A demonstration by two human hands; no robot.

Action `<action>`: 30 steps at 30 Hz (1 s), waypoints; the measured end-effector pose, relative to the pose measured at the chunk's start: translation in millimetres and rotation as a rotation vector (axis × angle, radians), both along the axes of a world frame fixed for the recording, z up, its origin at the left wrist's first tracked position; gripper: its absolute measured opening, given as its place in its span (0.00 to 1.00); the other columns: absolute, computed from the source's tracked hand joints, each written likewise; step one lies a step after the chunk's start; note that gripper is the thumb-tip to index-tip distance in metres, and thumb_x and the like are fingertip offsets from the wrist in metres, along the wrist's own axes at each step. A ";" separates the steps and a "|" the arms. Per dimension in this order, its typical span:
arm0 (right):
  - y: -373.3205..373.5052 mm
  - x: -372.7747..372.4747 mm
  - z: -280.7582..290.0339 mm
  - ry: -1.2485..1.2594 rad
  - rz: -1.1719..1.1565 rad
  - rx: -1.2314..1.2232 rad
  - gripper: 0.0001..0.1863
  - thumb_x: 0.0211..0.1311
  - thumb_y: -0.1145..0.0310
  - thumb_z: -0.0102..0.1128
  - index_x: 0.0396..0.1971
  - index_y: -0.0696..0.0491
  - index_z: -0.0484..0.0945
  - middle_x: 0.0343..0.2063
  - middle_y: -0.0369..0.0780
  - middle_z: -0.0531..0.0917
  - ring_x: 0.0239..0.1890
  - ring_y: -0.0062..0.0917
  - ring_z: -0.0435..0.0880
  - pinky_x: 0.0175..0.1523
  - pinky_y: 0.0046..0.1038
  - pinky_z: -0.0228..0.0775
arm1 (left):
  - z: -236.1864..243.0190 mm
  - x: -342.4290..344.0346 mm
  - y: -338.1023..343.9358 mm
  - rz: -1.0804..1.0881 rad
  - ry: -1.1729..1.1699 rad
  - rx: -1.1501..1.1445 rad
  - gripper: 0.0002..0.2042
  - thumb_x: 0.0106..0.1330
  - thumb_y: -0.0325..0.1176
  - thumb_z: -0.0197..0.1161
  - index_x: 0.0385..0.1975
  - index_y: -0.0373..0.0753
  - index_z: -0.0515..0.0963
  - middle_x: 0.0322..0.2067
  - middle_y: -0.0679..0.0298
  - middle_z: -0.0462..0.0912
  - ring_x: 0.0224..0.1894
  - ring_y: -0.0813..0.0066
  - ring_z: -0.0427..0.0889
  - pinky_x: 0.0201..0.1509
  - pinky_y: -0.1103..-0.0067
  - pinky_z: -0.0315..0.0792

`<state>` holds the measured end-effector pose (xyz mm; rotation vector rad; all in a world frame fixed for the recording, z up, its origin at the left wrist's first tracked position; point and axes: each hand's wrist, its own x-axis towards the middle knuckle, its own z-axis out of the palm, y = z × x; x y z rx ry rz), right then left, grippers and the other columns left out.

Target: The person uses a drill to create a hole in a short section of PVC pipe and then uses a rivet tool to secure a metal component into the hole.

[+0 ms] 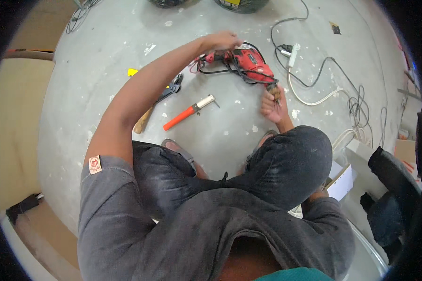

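Note:
A red electric drill (254,63) lies across in front of me, its black cord (215,71) looped about its body. Around the chuck end, my right hand (273,104) is closed, fingers wrapped on it. My left hand (224,41) is above the drill's handle end, curled and slightly blurred, with a loop of the cord running up to its fingers. Between my feet and the drill lies a tool with an orange handle and a pale end (188,112). Left of it, partly behind my left forearm, are a wooden handle (143,122) and a dark hand tool (174,86).
A white extension socket (293,55) with a plug and cables lies to the right of the drill. Tangled cords (359,107) spread farther right. Dark buckets (241,4) stand at the far edge. Pale boards (21,122) are at the left, and an opened box (340,180) sits by my right knee.

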<state>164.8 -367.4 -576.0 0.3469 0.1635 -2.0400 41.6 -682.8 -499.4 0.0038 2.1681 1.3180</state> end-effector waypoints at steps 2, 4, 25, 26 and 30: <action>27.6 18.9 -15.5 0.063 0.140 0.278 0.35 0.64 0.27 0.42 0.18 0.47 0.64 0.12 0.27 0.57 0.15 0.15 0.56 0.23 0.21 0.54 | 32.3 -13.4 20.7 -0.120 -0.018 -0.027 0.18 0.66 0.49 0.60 0.37 0.38 0.81 0.25 0.68 0.80 0.27 0.78 0.76 0.28 0.78 0.69; 41.9 30.8 -24.9 0.033 0.271 0.632 0.36 0.63 0.26 0.40 0.19 0.48 0.66 0.11 0.27 0.58 0.14 0.16 0.57 0.22 0.23 0.54 | 49.5 -15.1 20.5 -0.230 0.049 -0.090 0.19 0.66 0.51 0.62 0.38 0.41 0.84 0.25 0.69 0.79 0.28 0.78 0.74 0.32 0.77 0.69; -51.4 -58.5 22.8 1.235 0.499 1.646 0.51 0.31 0.26 0.71 0.38 0.64 0.81 0.37 0.53 0.85 0.42 0.38 0.86 0.48 0.35 0.75 | -8.8 -12.4 -13.4 -0.314 0.733 -0.914 0.09 0.62 0.32 0.54 0.31 0.38 0.83 0.35 0.50 0.84 0.38 0.50 0.85 0.40 0.58 0.78; -53.6 -55.2 22.3 1.442 0.442 1.741 0.52 0.31 0.26 0.72 0.41 0.64 0.80 0.40 0.53 0.84 0.43 0.38 0.85 0.49 0.34 0.75 | -7.0 -10.6 -22.2 -0.289 0.673 -0.960 0.09 0.63 0.32 0.54 0.30 0.38 0.82 0.33 0.49 0.84 0.38 0.49 0.84 0.40 0.57 0.77; -60.7 -35.0 28.4 1.470 0.414 1.601 0.57 0.29 0.27 0.74 0.49 0.66 0.75 0.44 0.55 0.81 0.47 0.40 0.83 0.51 0.34 0.75 | -5.5 0.2 -59.9 -0.203 0.659 -1.062 0.09 0.63 0.32 0.54 0.31 0.39 0.83 0.34 0.49 0.84 0.40 0.49 0.84 0.40 0.57 0.77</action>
